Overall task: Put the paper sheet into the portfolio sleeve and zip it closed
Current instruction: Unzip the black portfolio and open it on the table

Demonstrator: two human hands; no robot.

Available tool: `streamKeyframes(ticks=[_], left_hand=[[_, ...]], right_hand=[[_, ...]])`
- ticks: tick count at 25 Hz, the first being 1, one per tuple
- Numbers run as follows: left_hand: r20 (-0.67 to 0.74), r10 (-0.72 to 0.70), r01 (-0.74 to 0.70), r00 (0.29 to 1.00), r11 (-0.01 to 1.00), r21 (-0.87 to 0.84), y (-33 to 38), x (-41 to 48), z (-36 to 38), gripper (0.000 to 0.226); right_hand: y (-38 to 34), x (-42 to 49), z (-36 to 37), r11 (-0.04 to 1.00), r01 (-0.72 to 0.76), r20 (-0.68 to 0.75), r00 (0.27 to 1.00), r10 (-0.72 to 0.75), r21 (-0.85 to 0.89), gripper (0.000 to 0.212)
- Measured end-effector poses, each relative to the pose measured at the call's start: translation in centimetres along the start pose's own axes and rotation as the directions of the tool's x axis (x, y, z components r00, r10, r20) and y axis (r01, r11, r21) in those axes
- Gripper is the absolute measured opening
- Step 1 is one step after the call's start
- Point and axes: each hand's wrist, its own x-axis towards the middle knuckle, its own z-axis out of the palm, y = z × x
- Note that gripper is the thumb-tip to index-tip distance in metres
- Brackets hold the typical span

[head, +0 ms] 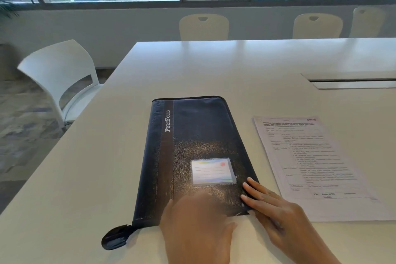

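Note:
A dark blue portfolio sleeve (192, 148) lies flat and closed on the white table (214, 66), with "PortFolio" printed along its left band and a clear card window near its near end. Its black tab (116, 238) sticks out at the near left corner. A printed paper sheet (315, 165) lies on the table just right of the sleeve. My left hand (197, 223) rests flat on the sleeve's near edge, slightly blurred. My right hand (276, 210) lies with fingers spread on the sleeve's near right corner. Neither hand holds anything.
A white chair (62, 83) stands at the table's left side. Cream chairs (203, 27) line the far side under the windows. A cable slot (351, 81) is set in the tabletop at the right.

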Motion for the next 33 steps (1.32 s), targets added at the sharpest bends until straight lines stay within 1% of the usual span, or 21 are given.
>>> streamKeyframes(ticks=[3,7,10,13,14,17,20,22,23,24,25,26,27,28,30,31,32,33], left_hand=[[-0.012,0.000,0.001,1.000,0.999,0.035,0.8,-0.5,0.6,0.025],[-0.026,-0.047,0.048,0.999,0.998,0.030,1.4,-0.4,1.1,0.027],[-0.058,-0.038,0.040,0.998,0.999,0.032,2.2,-0.1,1.5,0.025],[-0.093,-0.044,0.048,0.995,0.998,0.042,2.9,0.6,1.9,0.024],[-0.098,-0.050,0.055,0.994,0.997,0.047,3.0,0.8,1.9,0.024],[-0.089,-0.047,0.051,0.995,0.998,0.046,2.9,0.7,2.0,0.024],[-0.076,-0.038,0.043,0.996,0.997,0.067,2.4,0.3,2.1,0.024],[-0.053,-0.037,0.043,0.998,0.993,0.107,1.1,-0.1,1.5,0.024],[-0.042,-0.041,0.046,0.998,0.992,0.119,0.2,-0.2,1.1,0.025],[-0.046,-0.045,0.051,0.998,0.990,0.134,-0.5,-0.3,0.5,0.025],[-0.050,-0.046,0.053,0.998,0.988,0.145,-1.1,-0.4,-0.1,0.024],[-0.061,-0.047,0.055,0.997,0.987,0.148,-1.8,-0.6,-0.7,0.024],[-0.087,-0.047,0.061,0.995,0.985,0.162,-2.5,-0.7,-1.1,0.023],[-0.111,-0.050,0.068,0.993,0.985,0.161,-3.3,-1.0,-1.6,0.023],[-0.102,-0.068,0.082,0.992,0.988,0.130,-5.5,-1.5,-3.7,0.021],[-0.052,-0.054,0.062,0.997,0.984,0.166,-6.7,-1.6,-5.0,0.018],[-0.022,-0.034,0.038,0.999,0.967,0.252,-7.8,-1.6,-6.2,0.016],[-0.030,-0.057,0.063,0.998,0.965,0.256,-8.7,-1.7,-7.2,0.018]], right_hand=[[0.1,-0.1,0.0,1.000,0.008,-0.009,1.000,-0.008,0.021,0.053],[0.4,-0.1,0.0,0.999,0.015,0.000,1.000,-0.015,0.034,0.053],[0.9,-0.1,0.1,0.998,0.050,0.013,0.999,-0.050,0.036,0.053],[1.2,0.0,0.0,0.998,0.055,0.011,0.998,-0.055,0.034,0.054],[1.3,-0.1,0.0,0.998,0.060,0.002,0.998,-0.060,0.032,0.051],[0.9,0.1,-0.4,0.995,0.096,-0.048,0.994,-0.095,0.016,0.029],[1.0,0.2,-0.5,0.992,0.113,-0.070,0.991,-0.116,-0.049,0.024],[0.9,0.0,-0.3,0.992,0.104,-0.049,0.993,-0.107,-0.067,0.036],[0.8,-0.1,-0.4,0.993,0.105,-0.067,0.992,-0.109,-0.063,0.033],[0.8,0.0,-0.5,0.990,0.125,-0.080,0.988,-0.129,-0.059,0.024],[0.6,0.1,-0.7,0.991,0.119,-0.067,0.990,-0.122,-0.054,0.029],[0.6,0.2,-0.8,0.991,0.120,-0.033,0.992,-0.122,-0.058,0.042],[0.9,0.4,-0.9,0.988,0.130,0.010,0.991,-0.130,-0.082,0.050],[1.2,0.6,-0.9,0.984,0.139,0.057,0.989,-0.133,-0.114,0.053],[1.9,0.7,-0.8,0.979,0.146,0.144,0.982,-0.125,-0.146,0.053],[2.2,0.8,-0.9,0.978,0.149,0.172,0.977,-0.123,-0.147,0.050],[2.6,0.8,-0.9,0.976,0.162,0.183,0.974,-0.134,-0.148,0.049],[2.9,1.0,-0.9,0.971,0.184,0.202,0.968,-0.152,-0.154,0.049]])
